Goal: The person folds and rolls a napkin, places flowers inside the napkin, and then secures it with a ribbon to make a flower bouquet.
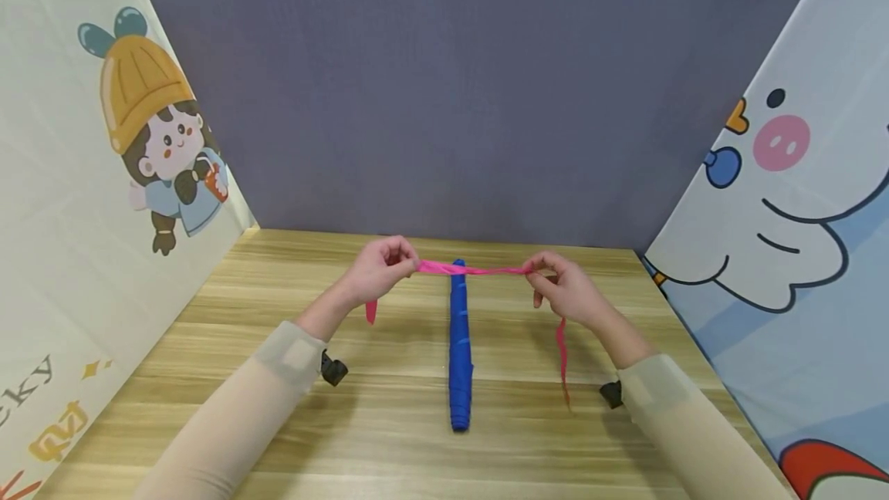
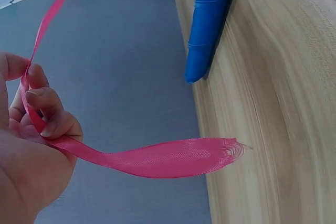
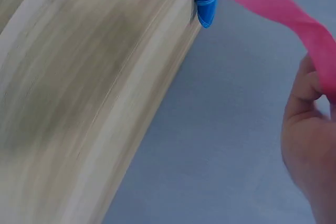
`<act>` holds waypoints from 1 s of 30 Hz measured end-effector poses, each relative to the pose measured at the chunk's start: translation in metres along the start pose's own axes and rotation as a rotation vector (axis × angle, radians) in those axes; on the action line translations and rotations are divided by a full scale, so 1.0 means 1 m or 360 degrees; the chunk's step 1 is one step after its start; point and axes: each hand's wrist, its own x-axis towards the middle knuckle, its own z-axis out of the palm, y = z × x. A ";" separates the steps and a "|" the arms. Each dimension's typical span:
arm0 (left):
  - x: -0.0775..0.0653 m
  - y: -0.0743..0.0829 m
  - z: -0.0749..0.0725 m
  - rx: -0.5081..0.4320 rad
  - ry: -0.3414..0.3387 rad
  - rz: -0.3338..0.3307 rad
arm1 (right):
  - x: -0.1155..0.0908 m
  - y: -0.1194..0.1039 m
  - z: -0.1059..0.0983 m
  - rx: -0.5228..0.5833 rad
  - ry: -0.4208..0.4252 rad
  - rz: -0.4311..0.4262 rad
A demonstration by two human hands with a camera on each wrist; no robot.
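A pink ribbon (image 1: 436, 268) is stretched sideways between both hands, over the far end of a long, slim blue roll (image 1: 459, 353) on the table. My left hand (image 1: 383, 269) pinches the ribbon between thumb and forefinger. In the left wrist view, a frayed tail of the ribbon (image 2: 168, 158) trails out past the palm. The right hand (image 1: 568, 292) pinches the ribbon's other side, and a thin, twisted tail hangs below that hand. Neither hand touches the blue roll, which lies lengthwise between the forearms and tapers at its far end.
The wood-grain table (image 1: 389, 446) meets a grey panel (image 1: 444, 99) at its back edge. Printed cartoon sheets stand on the left (image 1: 62, 176) and right (image 1: 833, 268). A small black device (image 1: 334, 369) sits under the left wrist, another (image 1: 611, 393) under the right.
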 end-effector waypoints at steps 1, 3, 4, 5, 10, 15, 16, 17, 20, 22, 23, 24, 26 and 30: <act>0.000 0.000 0.000 0.0001 0.0002 -0.0004 | 0.000 0.000 0.000 0.0044 -0.0015 -0.0016; -0.001 -0.001 0.000 0.0003 0.0007 -0.0017 | -0.001 0.001 -0.001 0.0131 -0.0045 -0.0067; -0.001 -0.001 0.000 0.0005 0.0010 -0.0024 | -0.002 0.001 -0.002 0.0177 -0.0059 -0.0092; -0.001 -0.002 0.000 0.0011 0.0014 -0.0029 | -0.003 0.001 -0.002 0.0225 -0.0067 -0.0107; -0.001 -0.003 -0.001 0.0015 0.0022 -0.0054 | -0.008 -0.001 -0.004 0.0468 -0.0121 -0.0162; -0.002 -0.003 -0.003 0.0004 0.0014 -0.0050 | -0.009 -0.002 -0.005 0.0557 -0.0130 -0.0134; -0.002 -0.004 -0.004 0.0005 0.0014 -0.0044 | -0.009 -0.003 -0.005 0.0516 -0.0114 -0.0097; -0.002 -0.004 -0.004 0.0009 0.0019 -0.0040 | -0.008 -0.003 -0.005 0.0464 -0.0097 -0.0062; -0.002 -0.004 -0.006 0.0017 0.0031 -0.0025 | -0.008 -0.003 -0.005 0.0260 -0.0065 0.0015; -0.003 -0.003 -0.007 0.0019 0.0035 -0.0021 | -0.008 -0.003 -0.004 0.0173 -0.0052 0.0031; -0.003 -0.002 -0.007 0.0017 0.0037 -0.0021 | -0.008 -0.003 -0.004 0.0148 -0.0046 0.0032; -0.003 -0.002 -0.007 0.0018 0.0036 -0.0019 | -0.008 -0.002 -0.004 0.0127 -0.0042 0.0027; -0.003 -0.003 -0.008 0.0022 0.0037 -0.0020 | -0.008 -0.001 -0.003 0.0129 -0.0044 0.0007; -0.003 -0.003 -0.008 0.0010 0.0041 -0.0036 | -0.008 0.002 -0.003 0.0173 -0.0087 -0.0041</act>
